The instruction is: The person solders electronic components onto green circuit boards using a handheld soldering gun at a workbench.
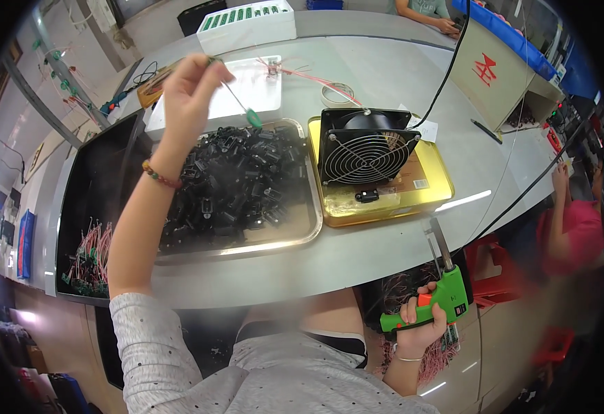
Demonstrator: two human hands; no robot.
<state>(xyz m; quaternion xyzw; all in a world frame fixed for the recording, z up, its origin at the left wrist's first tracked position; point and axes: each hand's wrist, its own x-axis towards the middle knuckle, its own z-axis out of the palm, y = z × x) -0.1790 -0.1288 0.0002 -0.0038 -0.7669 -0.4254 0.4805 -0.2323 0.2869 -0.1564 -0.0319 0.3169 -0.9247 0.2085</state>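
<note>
My left hand [195, 86] is raised over the far left of a metal tray [312, 214] heaped with small black plastic housings [246, 172]. Its fingers pinch a thin wire [235, 95] with a small green piece [253, 118] hanging at the end; whether that piece is a circuit board I cannot tell. At the lower right, in front of the table edge, my right hand [419, 330] is wrapped round a green soldering gun [453, 297] with an orange trigger. Its metal tip points up toward the table. One black housing [367, 196] lies on a gold-coloured tin [440, 183], before a black fan [367, 148].
A black bin [98, 172] at left holds pink-wired green boards. Behind the metal tray are a white foam tray [264, 90], a tape roll [338, 94] and a white box [246, 31] of green boards. Cables hang at right. Two other people sit nearby; red stools stand at right.
</note>
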